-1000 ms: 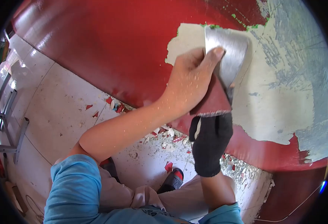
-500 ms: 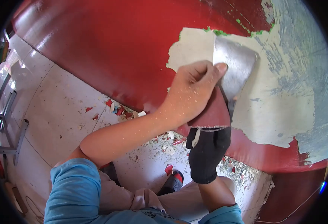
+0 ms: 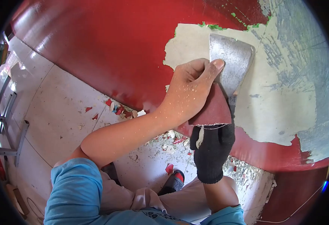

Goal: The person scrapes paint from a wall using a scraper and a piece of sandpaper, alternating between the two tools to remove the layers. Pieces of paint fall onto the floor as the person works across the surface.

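Observation:
A wide metal scraper (image 3: 232,56) stands blade up in front of the patched wall. Black-gloved, my right hand (image 3: 213,153) is closed below it around the handle, most of which is hidden. My bare left hand (image 3: 189,88), flecked with pale bits, pinches the blade's left edge, with the thumb on its face and the other fingers curled. A dark red sheet (image 3: 212,108) with a frayed lower edge hangs between my hands, partly over the glove. What holds the sheet is hard to see. A small whitish piece (image 3: 200,137) shows beside the gloved fingers.
The glossy red curved surface (image 3: 108,45) has a bare cream patch (image 3: 273,120) with grey smears at right. Paint chips (image 3: 168,148) litter the tiled floor (image 3: 59,101). A metal frame (image 3: 9,123) stands at left, and a thin cable (image 3: 299,210) runs at lower right.
The scraper blade has shifted slightly left and up, and its face has turned more toward me. My gloved hand has moved a little right. My left hand keeps its hold.

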Tool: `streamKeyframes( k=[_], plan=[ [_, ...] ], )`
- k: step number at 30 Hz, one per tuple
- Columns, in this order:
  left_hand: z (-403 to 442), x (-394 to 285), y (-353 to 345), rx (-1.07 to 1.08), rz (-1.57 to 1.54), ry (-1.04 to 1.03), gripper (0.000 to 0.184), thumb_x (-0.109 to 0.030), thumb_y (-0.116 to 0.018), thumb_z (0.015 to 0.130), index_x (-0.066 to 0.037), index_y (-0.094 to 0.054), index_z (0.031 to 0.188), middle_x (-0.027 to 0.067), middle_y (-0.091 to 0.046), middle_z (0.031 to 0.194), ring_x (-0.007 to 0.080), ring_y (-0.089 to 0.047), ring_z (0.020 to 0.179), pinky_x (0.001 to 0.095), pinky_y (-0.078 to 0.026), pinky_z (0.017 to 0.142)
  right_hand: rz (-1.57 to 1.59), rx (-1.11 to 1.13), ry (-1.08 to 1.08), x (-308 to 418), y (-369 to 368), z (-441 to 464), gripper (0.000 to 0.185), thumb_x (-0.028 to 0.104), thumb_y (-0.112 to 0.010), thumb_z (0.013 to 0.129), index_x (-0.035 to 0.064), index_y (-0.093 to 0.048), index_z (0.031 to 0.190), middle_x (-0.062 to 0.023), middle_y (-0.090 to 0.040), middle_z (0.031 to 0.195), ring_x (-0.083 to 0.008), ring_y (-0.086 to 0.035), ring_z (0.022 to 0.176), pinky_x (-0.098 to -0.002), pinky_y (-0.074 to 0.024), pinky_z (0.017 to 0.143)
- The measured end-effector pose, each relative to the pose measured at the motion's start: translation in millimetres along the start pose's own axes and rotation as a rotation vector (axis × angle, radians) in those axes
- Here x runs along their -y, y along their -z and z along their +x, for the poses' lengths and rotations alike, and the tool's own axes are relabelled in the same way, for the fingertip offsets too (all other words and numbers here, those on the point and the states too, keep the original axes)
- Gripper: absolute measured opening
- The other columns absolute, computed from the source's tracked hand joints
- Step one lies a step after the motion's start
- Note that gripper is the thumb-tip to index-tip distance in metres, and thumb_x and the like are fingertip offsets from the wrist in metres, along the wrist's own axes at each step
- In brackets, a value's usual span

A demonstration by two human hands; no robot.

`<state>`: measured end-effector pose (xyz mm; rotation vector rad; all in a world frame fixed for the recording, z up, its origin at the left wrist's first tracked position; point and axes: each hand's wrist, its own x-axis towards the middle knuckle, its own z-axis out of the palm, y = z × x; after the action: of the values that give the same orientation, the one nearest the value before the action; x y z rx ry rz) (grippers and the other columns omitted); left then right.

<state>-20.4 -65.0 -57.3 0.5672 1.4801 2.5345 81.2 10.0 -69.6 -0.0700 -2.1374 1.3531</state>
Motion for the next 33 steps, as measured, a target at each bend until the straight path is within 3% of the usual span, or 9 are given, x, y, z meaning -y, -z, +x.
streamKeyframes(
  k=[1, 7, 9, 10, 15, 17, 18, 21, 33],
  plan=[
    [3, -3, 0, -0.002, 0.0, -0.003, 0.036, -0.037, -0.057, 0.091, -0.003, -0.06, 0.077, -0.0052, -0.053, 0.07, 0.0012, -0.045, 0.068, 0.0201, -0.038, 0.06, 0.333, -0.001, -0.318, 8, -2, 0, 0.005, 0.003, -0.044, 0.09, 0.004, -0.046, 0.085, -0.0029, -0.047, 0.061, -0.0087, -0.045, 0.046, -0.0231, -0.0324, 0.039],
    [17, -31, -1, -0.028, 0.076, -0.152, 0.035, -0.036, -0.057, 0.09, -0.005, -0.055, 0.074, -0.0065, -0.046, 0.066, 0.001, -0.04, 0.064, 0.0201, -0.035, 0.057, 0.244, 0.055, -0.054, 8, -11, 7, 0.014, 0.003, -0.044, 0.089, 0.0081, -0.036, 0.078, -0.0023, -0.043, 0.057, -0.0101, -0.042, 0.041, -0.0241, -0.0342, 0.037],
    [3, -5, -5, -0.081, 0.078, -0.154, 0.044, -0.031, -0.055, 0.092, 0.0, -0.042, 0.062, -0.0049, -0.037, 0.06, 0.0052, -0.032, 0.061, 0.0261, -0.029, 0.05, 0.47, 0.028, -0.178, -6, -13, -11, 0.031, 0.013, -0.05, 0.093, -0.0006, -0.047, 0.12, -0.0033, -0.056, 0.076, -0.0077, -0.047, 0.05, -0.0214, -0.0365, 0.042],
    [1, 1, -5, -0.061, -0.035, -0.11, 0.043, -0.029, -0.055, 0.093, 0.0, -0.043, 0.063, -0.0051, -0.037, 0.06, 0.0048, -0.032, 0.061, 0.0251, -0.029, 0.051, 0.429, 0.048, -0.215, -11, -10, -14, 0.034, 0.014, -0.05, 0.093, -0.0007, -0.046, 0.123, -0.0031, -0.057, 0.076, -0.007, -0.047, 0.051, -0.0208, -0.0365, 0.042],
    [0, 5, 1, -0.053, -0.045, -0.072, 0.042, -0.03, -0.054, 0.093, -0.001, -0.044, 0.064, -0.0051, -0.037, 0.061, 0.0041, -0.031, 0.061, 0.0242, -0.029, 0.051, 0.255, 0.001, -0.211, -6, 0, 1, 0.013, 0.002, -0.042, 0.087, 0.0006, -0.052, 0.095, -0.0033, -0.049, 0.058, -0.0092, -0.043, 0.041, -0.0234, -0.0345, 0.037],
    [11, -8, 2, -0.082, -0.14, -0.161, 0.044, -0.032, -0.053, 0.093, -0.002, -0.042, 0.063, -0.0052, -0.036, 0.061, 0.0049, -0.031, 0.06, 0.0245, -0.029, 0.051, 0.177, 0.225, -0.187, 2, 11, 22, 0.036, 0.013, -0.05, 0.091, -0.0001, -0.045, 0.125, -0.0045, -0.06, 0.083, -0.0062, -0.052, 0.063, -0.0216, -0.0428, 0.053],
    [18, -15, 8, -0.085, -0.113, -0.164, 0.032, -0.033, -0.056, 0.092, -0.003, -0.062, 0.084, -0.0048, -0.057, 0.074, 0.0013, -0.049, 0.068, 0.0192, -0.041, 0.062, 0.026, 0.117, -0.05, 10, -1, 27, 0.03, 0.01, -0.051, 0.089, -0.0024, -0.051, 0.117, -0.0049, -0.06, 0.082, -0.0071, -0.054, 0.07, -0.0231, -0.045, 0.06],
    [24, -15, 7, -0.184, -0.111, -0.27, 0.047, -0.035, -0.053, 0.093, -0.002, -0.04, 0.063, -0.0052, -0.034, 0.061, 0.0055, -0.031, 0.061, 0.0254, -0.029, 0.051, 0.283, 0.109, -0.184, 16, -18, 22, 0.026, 0.008, -0.053, 0.087, -0.0045, -0.054, 0.11, -0.006, -0.062, 0.085, -0.0083, -0.055, 0.074, -0.0247, -0.0459, 0.063],
    [-5, 19, 25, -0.134, -0.078, -0.048, 0.04, -0.028, -0.053, 0.094, -0.004, -0.047, 0.063, -0.0071, -0.039, 0.065, 0.0023, -0.031, 0.062, 0.0215, -0.027, 0.052, 0.244, 0.181, -0.174, -36, -5, -3, 0.046, 0.006, -0.052, 0.089, -0.0011, -0.04, 0.133, -0.0029, -0.058, 0.099, -0.0052, -0.051, 0.073, -0.0214, -0.0448, 0.061]
  ],
)
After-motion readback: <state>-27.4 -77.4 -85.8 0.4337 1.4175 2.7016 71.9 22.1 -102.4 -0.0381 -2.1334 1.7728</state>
